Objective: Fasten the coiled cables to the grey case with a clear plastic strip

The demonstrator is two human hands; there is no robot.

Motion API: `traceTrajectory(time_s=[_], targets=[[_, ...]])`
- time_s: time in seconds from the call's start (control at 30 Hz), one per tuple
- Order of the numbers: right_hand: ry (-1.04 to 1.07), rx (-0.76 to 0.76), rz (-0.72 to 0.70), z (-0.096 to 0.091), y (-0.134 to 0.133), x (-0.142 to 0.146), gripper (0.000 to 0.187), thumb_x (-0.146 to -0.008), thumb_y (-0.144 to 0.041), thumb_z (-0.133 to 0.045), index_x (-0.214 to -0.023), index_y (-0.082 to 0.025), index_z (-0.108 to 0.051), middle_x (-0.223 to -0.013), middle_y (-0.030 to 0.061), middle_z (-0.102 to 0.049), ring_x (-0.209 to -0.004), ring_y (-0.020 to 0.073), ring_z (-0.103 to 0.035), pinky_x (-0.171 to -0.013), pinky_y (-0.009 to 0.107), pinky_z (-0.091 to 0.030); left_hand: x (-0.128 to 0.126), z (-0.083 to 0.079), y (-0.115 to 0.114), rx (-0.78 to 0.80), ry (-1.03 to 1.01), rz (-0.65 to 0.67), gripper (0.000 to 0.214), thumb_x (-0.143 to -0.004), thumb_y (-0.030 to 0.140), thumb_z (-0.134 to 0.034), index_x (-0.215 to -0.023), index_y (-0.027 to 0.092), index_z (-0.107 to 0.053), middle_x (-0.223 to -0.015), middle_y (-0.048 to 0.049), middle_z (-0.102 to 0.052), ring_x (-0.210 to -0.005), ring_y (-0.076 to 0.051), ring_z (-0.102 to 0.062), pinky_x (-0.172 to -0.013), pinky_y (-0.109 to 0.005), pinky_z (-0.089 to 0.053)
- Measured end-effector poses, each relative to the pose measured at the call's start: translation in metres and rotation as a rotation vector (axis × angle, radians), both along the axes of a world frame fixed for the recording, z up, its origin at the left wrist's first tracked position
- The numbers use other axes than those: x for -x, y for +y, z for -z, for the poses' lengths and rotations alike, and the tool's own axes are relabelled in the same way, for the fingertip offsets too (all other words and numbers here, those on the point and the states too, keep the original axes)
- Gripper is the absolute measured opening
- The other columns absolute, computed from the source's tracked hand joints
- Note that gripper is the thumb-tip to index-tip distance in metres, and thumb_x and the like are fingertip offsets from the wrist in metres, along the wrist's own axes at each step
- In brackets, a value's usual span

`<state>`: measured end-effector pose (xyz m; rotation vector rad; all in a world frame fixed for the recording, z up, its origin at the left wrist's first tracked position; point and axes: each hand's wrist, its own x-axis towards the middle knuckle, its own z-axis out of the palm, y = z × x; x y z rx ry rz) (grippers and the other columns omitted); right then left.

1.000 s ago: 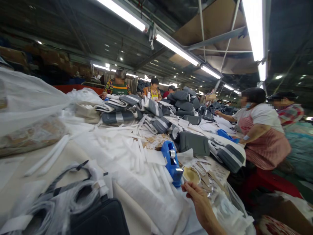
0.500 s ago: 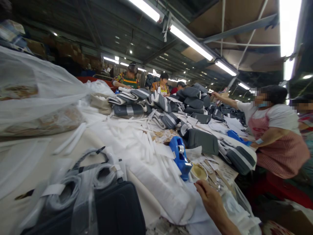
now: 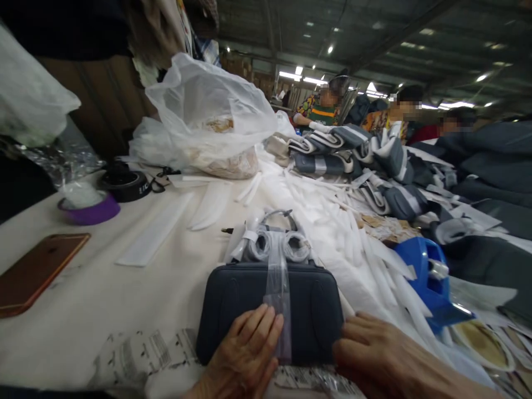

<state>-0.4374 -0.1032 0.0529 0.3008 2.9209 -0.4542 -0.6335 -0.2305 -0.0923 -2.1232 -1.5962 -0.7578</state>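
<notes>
A dark grey handbag (image 3: 318, 310) lies flat in front of me, its wrapped handles (image 3: 297, 246) pointing away. A clear plastic strip (image 3: 277, 280) runs down its middle. My left hand (image 3: 245, 349) rests flat on the bag's front and the strip, fingers stretched out and side by side. At the lower right corner of the bag is my right hand (image 3: 374, 346), its fingers curled closed. What it pinches, if anything, is hidden. Printed clear plastic (image 3: 141, 354) lies beneath the near edge of the bag.
A blue tape dispenser (image 3: 424, 282) stands at right, before piles of grey bag pieces (image 3: 399, 158). White foam strips (image 3: 328, 216) cover the middle. At left lie a phone (image 3: 41, 266), a purple roll (image 3: 93, 210) and a plastic sack (image 3: 216, 122). Several people work behind.
My view has swung left and down onto the handbag. The right hand has left the area near the tape dispenser for the bag's corner. My left hand has come into view on the bag.
</notes>
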Motion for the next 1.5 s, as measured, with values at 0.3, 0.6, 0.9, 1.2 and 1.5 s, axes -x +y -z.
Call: traceTrajectory(time_s=[0.3, 0.6, 0.9, 1.2, 1.5], targets=[[-0.112, -0.300, -0.201, 0.025, 0.030, 0.080, 0.010, -0.083, -0.013, -0.052, -0.077, -0.020, -0.057, -0.072, 0.0020, -0.058, -0.067, 0.0167, -0.050, -0.065, 0.032, -0.029, -0.002, 0.013, -0.001, 0.038, -0.048, -0.014, 0.041, -0.091, 0.034, -0.048, -0.127, 0.015, -0.053, -0.125, -0.0068, -0.057, -0.123, -0.021, -0.044, -0.105, -0.033, -0.029], [-0.198, -0.391, -0.283, 0.029, 0.032, 0.115, 0.016, -0.083, -0.007, -0.051, -0.076, -0.017, -0.061, -0.072, 0.0047, -0.063, -0.070, 0.0179, -0.058, -0.063, 0.031, -0.032, 0.000, 0.015, 0.003, -0.018, -0.031, -0.020, 0.040, -0.091, 0.037, -0.049, -0.123, 0.014, -0.055, -0.121, -0.0064, -0.058, -0.118, -0.021, -0.046, -0.102, -0.034, -0.029], [-0.302, -0.465, -0.081, 0.027, 0.043, 0.143, 0.035, -0.072, -0.026, -0.076, -0.098, -0.011, -0.059, -0.066, 0.0066, -0.067, -0.064, 0.0238, -0.066, -0.046, 0.026, -0.027, 0.000, 0.021, 0.005, -0.024, -0.030, -0.012, 0.040, -0.091, 0.038, -0.048, -0.121, 0.014, -0.056, -0.120, -0.0070, -0.058, -0.118, -0.022, -0.045, -0.100, -0.034, -0.029], [-0.137, -0.349, -0.062, 0.016, 0.087, 0.142, 0.012, -0.080, -0.023, -0.067, -0.089, -0.016, -0.061, -0.079, 0.0006, -0.064, -0.069, 0.0131, -0.058, -0.057, 0.022, -0.034, 0.001, 0.017, 0.002, 0.006, -0.020, -0.003, 0.044, -0.089, 0.038, -0.051, -0.125, 0.013, -0.054, -0.122, -0.0078, -0.058, -0.119, -0.022, -0.046, -0.102, -0.033, -0.029], [0.525, -0.519, -0.150, 0.090, 0.005, 0.050, 0.039, -0.088, -0.007, -0.032, -0.116, -0.011, -0.059, -0.118, 0.0090, -0.064, -0.114, 0.0224, -0.054, -0.095, 0.038, -0.043, 0.001, 0.022, 0.011, -0.211, -0.076, -0.006, 0.032, -0.091, 0.030, -0.043, -0.105, 0.010, -0.063, -0.108, -0.0090, -0.064, -0.109, -0.021, -0.052, -0.095, -0.032, -0.037]])
